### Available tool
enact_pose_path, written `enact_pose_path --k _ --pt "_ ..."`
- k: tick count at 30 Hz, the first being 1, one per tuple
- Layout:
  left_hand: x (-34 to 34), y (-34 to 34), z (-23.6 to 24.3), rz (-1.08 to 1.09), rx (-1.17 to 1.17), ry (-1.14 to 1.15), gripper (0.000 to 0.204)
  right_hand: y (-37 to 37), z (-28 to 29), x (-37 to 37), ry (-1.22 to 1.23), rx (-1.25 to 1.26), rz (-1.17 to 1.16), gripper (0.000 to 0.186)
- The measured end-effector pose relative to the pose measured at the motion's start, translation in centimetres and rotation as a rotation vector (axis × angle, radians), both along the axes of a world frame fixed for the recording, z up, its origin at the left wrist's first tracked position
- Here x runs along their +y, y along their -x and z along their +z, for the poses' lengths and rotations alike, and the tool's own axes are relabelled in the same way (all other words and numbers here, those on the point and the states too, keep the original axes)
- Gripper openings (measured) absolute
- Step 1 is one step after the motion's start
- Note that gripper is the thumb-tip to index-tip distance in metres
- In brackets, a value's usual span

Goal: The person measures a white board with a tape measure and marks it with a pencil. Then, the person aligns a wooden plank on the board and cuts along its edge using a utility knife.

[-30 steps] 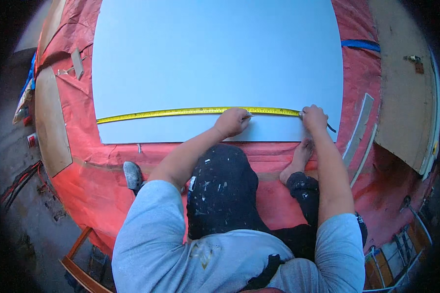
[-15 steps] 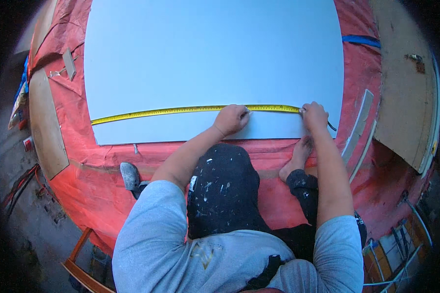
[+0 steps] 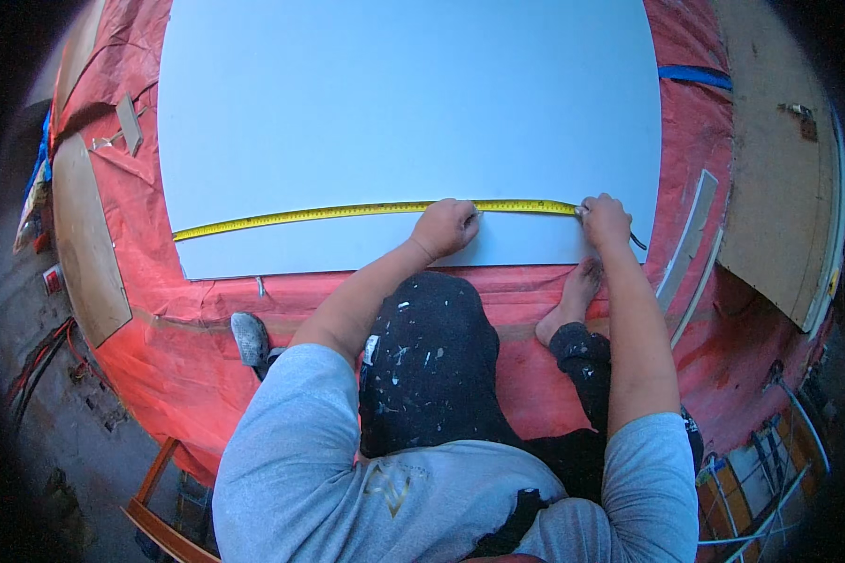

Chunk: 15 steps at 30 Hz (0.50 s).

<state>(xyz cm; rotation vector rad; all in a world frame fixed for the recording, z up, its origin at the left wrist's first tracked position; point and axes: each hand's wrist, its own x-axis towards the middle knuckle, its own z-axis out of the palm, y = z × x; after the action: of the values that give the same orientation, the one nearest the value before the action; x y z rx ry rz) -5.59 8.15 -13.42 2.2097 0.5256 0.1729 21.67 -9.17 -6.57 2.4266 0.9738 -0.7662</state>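
A large white board lies in front of me. A yellow tape measure is stretched across its near part from the left edge. My left hand is closed at the tape's lower edge, with its fingers round a small pale thing too small to name. My right hand grips the tape measure's housing at the right end, with a dark strap showing beside it. My bare foot is below that hand, by the board's near edge.
A red sheet lies under the board. Narrow offcuts lie at the right and upper left. A brown panel borders the right, a wooden piece the left. Metal tubing is at the lower right, cables at the left.
The board and tape appear shifted left and slightly up since a second ago. My hands have moved slightly upward, keeping their grips.
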Motion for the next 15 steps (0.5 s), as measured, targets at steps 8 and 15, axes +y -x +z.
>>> enact_pose_path --k 8,15 --pt "-0.18 0.14 -0.43 -0.031 -0.023 -0.036 0.021 0.07 -0.06 -0.03 0.012 -0.002 0.001 0.028" --pt "-0.03 0.20 -0.14 -0.005 -0.017 -0.003 0.017 0.33 0.29 0.37 0.033 -0.008 -0.001 0.029"
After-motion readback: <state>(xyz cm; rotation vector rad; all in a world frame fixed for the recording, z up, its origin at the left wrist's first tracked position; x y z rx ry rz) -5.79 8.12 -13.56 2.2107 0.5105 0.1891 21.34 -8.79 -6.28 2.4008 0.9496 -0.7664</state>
